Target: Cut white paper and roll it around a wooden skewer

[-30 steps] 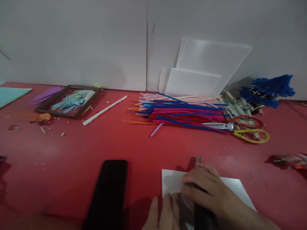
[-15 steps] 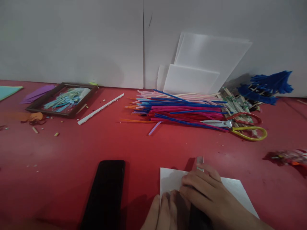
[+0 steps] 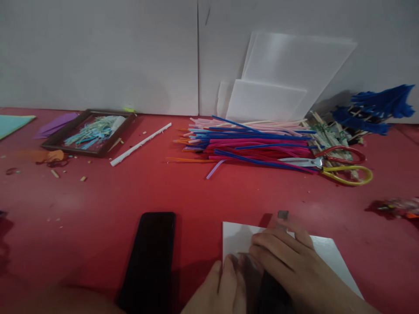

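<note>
A white board (image 3: 332, 257) lies on the red table in front of me. My right hand (image 3: 288, 257) reaches across it, fingers bent and pressed down on a narrow flat strip (image 3: 283, 214), ruler-like, whose greyish end pokes out past the fingers. Below that hand a dark patch shows; I cannot make out what it is. My left hand (image 3: 224, 283) is at the board's left edge, fingers together and curled down. Whatever is at its fingertips is hidden. Left of the hands lies a black phone (image 3: 149, 261), screen dark.
Coloured pipe cleaners (image 3: 252, 141) lie in a bundle, with scissors (image 3: 327, 165) at their right. White sheets (image 3: 294, 65) lean on the wall. Blue fringed pieces (image 3: 373, 109) stand at right. A framed tray (image 3: 104, 150) of paper shreds, a white stick (image 3: 140, 145) and purple paper (image 3: 55, 125) are at left.
The view has shifted slightly, so the table things appear a little higher and further right. Both hands stay at the board in nearly the same pose. A dark object's edge now shows at far left.
</note>
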The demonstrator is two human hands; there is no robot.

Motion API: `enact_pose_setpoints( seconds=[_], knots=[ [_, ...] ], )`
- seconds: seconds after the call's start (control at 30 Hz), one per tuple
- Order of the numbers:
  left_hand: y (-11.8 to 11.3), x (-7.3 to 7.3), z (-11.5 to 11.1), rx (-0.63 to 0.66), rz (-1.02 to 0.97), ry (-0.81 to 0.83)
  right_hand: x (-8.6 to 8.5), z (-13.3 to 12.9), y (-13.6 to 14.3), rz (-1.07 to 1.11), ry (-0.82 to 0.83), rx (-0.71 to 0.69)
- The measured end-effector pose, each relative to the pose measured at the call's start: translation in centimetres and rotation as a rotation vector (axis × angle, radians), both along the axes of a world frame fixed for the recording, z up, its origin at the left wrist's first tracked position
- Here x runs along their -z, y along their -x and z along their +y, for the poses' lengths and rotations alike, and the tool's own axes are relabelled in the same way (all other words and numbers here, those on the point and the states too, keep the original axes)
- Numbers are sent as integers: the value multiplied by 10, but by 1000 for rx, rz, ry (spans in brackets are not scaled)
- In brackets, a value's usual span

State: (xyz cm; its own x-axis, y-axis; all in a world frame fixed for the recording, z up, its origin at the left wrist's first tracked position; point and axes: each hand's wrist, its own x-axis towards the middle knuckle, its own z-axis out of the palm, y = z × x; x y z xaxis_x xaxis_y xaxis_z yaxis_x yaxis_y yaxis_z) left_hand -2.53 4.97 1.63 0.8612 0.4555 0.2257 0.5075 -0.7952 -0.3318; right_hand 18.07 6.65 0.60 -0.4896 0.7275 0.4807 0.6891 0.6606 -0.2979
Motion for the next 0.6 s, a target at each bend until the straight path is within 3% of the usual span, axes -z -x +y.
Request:
enact_pose_setpoints(
  seconds=[0.13,0.6],
  knots=[
    [-1,-2,3,25,-53,82,-2,2,-1,9,7,-11],
    [-4,8,-7,48,-106,41,-5,7,-8,-31,73,-124]
  ],
)
